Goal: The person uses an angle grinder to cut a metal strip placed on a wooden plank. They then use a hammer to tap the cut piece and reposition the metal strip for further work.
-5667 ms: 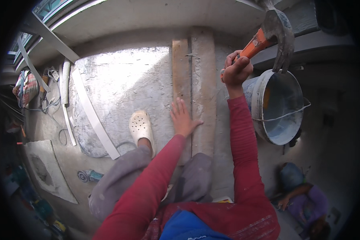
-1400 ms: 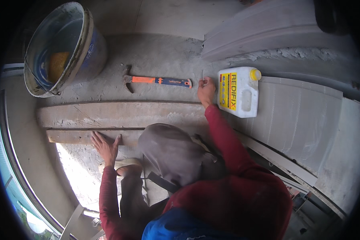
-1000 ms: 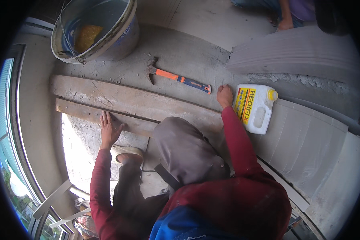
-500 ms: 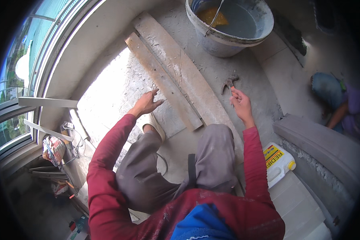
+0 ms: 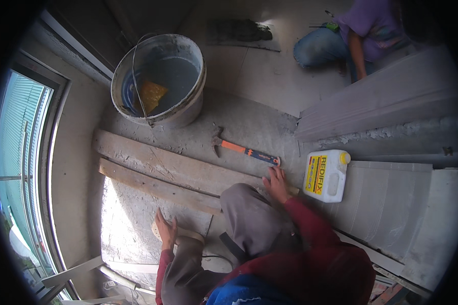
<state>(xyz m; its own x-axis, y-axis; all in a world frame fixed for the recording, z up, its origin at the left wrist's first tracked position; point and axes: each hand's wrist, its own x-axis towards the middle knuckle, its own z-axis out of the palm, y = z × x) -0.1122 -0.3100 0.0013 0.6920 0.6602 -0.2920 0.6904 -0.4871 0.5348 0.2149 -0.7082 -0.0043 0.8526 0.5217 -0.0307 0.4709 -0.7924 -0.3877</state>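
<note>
A claw hammer (image 5: 247, 150) with an orange and dark handle lies on the grey floor, its head toward the left. Just below the end of its handle is my right hand (image 5: 277, 186), empty, fingers apart, over the end of the wide plank (image 5: 178, 166). My left hand (image 5: 166, 230) is beside my pale shoe (image 5: 191, 234), fingers stretched out and holding nothing. Between that hand and the wide plank lies a narrower wooden plank (image 5: 158, 186).
A dirty white bucket (image 5: 192, 109) of cloudy water holds something yellow. To my right stand a white jug (image 5: 332, 185) with a yellow cap and a grey ledge (image 5: 376, 96). A co-worker (image 5: 369, 30) in purple crouches beyond. A window (image 5: 25, 132) is at left.
The hammer has left my right hand and now lies on the floor. My view has turned toward the right, bringing the co-worker and jug further in.
</note>
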